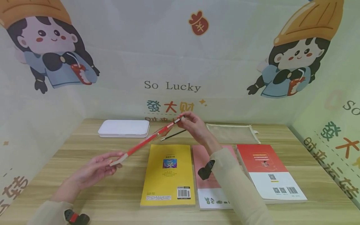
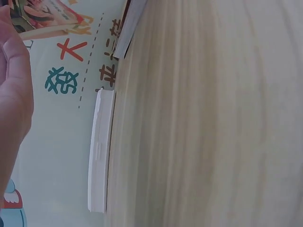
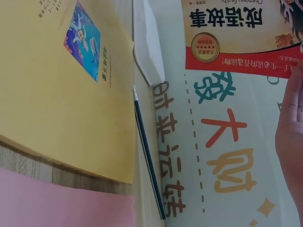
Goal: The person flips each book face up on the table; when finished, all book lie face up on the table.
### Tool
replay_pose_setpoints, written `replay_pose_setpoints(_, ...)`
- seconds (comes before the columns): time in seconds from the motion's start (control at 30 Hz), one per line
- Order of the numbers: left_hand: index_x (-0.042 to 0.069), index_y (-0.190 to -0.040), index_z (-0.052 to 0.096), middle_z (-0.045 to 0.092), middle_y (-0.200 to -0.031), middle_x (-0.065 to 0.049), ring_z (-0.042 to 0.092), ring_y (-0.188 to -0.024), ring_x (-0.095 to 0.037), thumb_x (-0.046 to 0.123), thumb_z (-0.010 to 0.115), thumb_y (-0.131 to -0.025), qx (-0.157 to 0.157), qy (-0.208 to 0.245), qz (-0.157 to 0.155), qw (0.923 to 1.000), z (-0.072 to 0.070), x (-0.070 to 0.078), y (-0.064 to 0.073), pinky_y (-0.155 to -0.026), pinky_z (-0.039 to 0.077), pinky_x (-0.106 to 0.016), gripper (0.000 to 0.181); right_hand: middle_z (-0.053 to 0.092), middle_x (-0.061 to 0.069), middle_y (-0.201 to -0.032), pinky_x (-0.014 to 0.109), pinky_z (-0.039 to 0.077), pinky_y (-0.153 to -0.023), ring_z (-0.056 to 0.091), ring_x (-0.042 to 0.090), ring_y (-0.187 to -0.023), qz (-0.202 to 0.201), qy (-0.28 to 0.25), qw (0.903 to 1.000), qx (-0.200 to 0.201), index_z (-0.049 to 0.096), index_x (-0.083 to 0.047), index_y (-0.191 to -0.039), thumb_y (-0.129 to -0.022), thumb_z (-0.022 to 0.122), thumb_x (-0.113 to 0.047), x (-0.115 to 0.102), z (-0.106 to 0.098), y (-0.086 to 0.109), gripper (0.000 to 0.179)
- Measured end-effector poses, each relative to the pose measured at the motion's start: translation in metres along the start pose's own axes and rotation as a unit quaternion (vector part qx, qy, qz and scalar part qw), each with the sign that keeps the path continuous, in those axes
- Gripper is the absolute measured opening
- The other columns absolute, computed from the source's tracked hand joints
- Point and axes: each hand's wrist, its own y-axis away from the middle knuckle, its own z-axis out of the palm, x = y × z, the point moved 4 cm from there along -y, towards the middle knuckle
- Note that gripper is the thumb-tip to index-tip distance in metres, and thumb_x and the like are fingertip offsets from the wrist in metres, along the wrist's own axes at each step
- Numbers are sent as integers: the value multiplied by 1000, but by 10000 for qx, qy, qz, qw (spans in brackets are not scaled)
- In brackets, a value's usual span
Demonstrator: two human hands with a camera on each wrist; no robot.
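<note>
Backdrop [image 1: 126, 62] of pale sheeting, printed with cartoon figures [image 1: 62, 47] and lettering [image 1: 172, 86], behind and at both sides of a wood-grain table [image 1: 112, 190]. On the table, side by side from left to right: yellow book [image 1: 168, 170], pink-and-white book [image 1: 211, 191], partly covered by a pale sleeve [image 1: 239, 184] in the head view, and red-and-white book [image 1: 270, 170]. Red-spined book [image 1: 146, 142] in mid-air, well clear of the table and supported at both ends, with a narrow spine sloping from lower left to upper right; in the right wrist view, a cover with inverted black characters above a red band. Mesh pouch [image 1: 232, 132], flat at the back right. White case [image 1: 123, 128], closed, at the back left. Right hand [image 1: 197, 128]: pinching the upper, farther end of the red-spined book, directly at the fingertips. Left hand [image 1: 95, 168]: grasping the lower, nearer end between thumb and fingers, some partly hidden. Dark pencil [image 1: 172, 135] on the table between case and pouch, just beyond the yellow book and touched by neither hand.
</note>
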Motion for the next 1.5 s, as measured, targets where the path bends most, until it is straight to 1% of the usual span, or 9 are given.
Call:
replay_pose_setpoints(0.3,4,-107,60,61,-102,-14,57,-96,-22,3,24,-97,1050,-520,-32,9931,-4,3,0,-84,44,-28,37,54,4,-89,49,34,-90,56,14,-79,-1,176,9992,370,52,-11,-92,-91,41,2,0,-6,2,17)
replay_pose_setpoints(0.47,4,-107,57,60,-105,-15,56,-99,-24,5,25,-97,1098,-941,43,9895,2,6,-1,-87,42,-33,34,53,3,-88,35,43,-82,56,13,-76,76,435,9966,699,51,-9,-92,-91,44,-1,0,-8,1,11)
replay_pose_setpoints(0.53,4,-109,56,61,-105,-14,56,-99,-24,3,30,-96,1381,-1427,-66,9801,2,6,-1,-86,42,-34,29,53,3,-89,30,45,-78,56,13,-75,84,599,9947,836,51,-9,-92,-90,46,-2,0,-9,1,9)
replay_pose_setpoints(0.8,-19,-108,46,61,-97,-22,59,-91,-31,14,54,-88,2683,-3671,-459,8895,3,4,-5,-79,47,-37,39,56,3,-85,33,47,-77,57,13,-72,226,771,9881,1308,53,-7,-94,-89,52,-5,5,-13,0,6)
replay_pose_setpoints(0.93,-17,-99,53,62,-90,-23,62,-82,-28,11,53,-89,2886,-4325,-22,8542,6,7,-5,-73,50,-33,30,56,3,-84,30,47,-74,56,13,-69,307,720,9868,1418,53,-5,-96,-89,51,-7,6,-13,2,8)
replay_pose_setpoints(1.17,-6,-99,61,65,-85,-13,63,-72,-15,13,57,-87,3393,-5644,607,7501,14,12,-5,-65,52,-30,23,56,5,-84,26,48,-69,56,13,-67,340,602,9849,1586,53,-3,-99,-90,51,-9,8,-15,3,11)
replay_pose_setpoints(1.3,-3,-98,60,65,-77,-9,60,-65,-7,6,60,-84,3592,-5948,1154,7099,17,13,-7,-59,50,-19,17,56,5,-82,26,49,-69,56,13,-66,331,536,9841,1660,54,-2,-97,-89,53,-8,9,-15,2,10)
replay_pose_setpoints(1.43,-5,-96,58,64,-73,-11,60,-62,-5,3,60,-83,3573,-6135,1497,6882,21,14,-8,-58,48,-14,16,57,4,-81,25,49,-68,56,13,-65,371,341,9833,1747,54,-4,-95,-88,53,-6,12,-16,3,8)
replay_pose_setpoints(1.5,-5,-96,58,64,-73,-10,60,-62,-6,2,59,-83,3485,-5984,1731,7004,17,13,-7,-57,49,-15,14,57,4,-80,25,49,-67,55,13,-65,403,202,9829,1787,55,-4,-95,-88,52,-5,13,-16,4,7)
